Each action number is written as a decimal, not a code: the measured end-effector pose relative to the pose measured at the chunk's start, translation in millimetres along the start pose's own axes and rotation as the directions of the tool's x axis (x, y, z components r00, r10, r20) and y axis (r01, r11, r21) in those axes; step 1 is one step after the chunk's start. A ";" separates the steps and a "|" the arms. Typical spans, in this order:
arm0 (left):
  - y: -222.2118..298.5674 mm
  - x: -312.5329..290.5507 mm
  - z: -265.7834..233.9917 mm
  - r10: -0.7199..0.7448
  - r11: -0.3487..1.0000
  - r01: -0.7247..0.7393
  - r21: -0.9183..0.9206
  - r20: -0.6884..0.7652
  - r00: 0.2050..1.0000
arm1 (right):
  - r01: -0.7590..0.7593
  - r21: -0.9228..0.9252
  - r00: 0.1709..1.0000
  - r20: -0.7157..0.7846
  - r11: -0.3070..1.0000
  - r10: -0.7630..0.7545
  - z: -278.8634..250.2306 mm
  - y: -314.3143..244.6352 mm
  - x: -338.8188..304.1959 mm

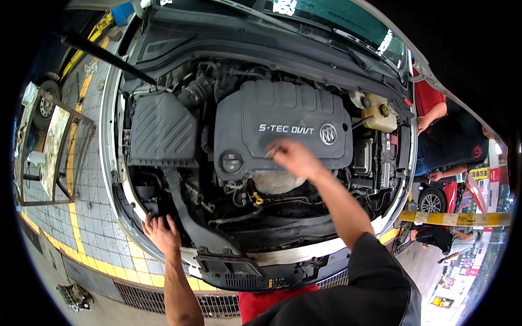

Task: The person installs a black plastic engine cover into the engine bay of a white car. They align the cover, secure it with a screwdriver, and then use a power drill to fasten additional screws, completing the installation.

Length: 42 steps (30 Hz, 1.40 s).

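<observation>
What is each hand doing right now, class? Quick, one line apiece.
Left hand: open, fingers slightly bent, at the engine bay's pale rim.
Right hand: fingers curled over the engine cover; blurred, grip can't be told.

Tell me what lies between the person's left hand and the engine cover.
In the head view, a wide black duct and a small pipe lie between the left hand and the engine cover.

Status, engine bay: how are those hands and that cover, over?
Left hand at white front edge. Right hand blurred over the engine cover; grip unclear. Cover in place. Right forearm partly blocks the view.
</observation>
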<state>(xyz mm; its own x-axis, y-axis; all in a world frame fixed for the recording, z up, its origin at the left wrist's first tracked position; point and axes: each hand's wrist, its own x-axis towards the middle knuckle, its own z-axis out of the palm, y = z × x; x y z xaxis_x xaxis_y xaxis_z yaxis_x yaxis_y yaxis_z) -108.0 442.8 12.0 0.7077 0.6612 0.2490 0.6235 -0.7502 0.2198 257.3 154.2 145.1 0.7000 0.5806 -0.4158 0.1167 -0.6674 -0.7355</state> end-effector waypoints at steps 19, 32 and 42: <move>0.1 0.3 3.2 -0.050 0.999 0.049 0.015 0.047 0.998 | 0.002 -0.526 0.709 -0.599 0.851 -0.372 -222.5 2.8 182.1; 0.8 0.6 1.6 -0.045 0.998 0.043 0.043 0.049 0.998 | 0.113 -0.667 0.806 -0.371 0.736 -0.460 -149.3 -82.9 207.2; -8.5 -0.7 12.1 0.038 0.993 -0.043 0.108 0.048 0.998 | 0.178 -0.857 0.640 -0.273 0.484 -0.718 -132.3 -51.6 256.0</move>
<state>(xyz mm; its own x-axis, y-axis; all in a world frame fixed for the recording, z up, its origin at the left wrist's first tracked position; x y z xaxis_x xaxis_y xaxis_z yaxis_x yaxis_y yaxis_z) -109.8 448.7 -1.4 0.7461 0.6314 0.2113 0.6248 -0.7736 0.1057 523.7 275.7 147.4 0.5566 0.7235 0.4083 0.7845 -0.6195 0.0283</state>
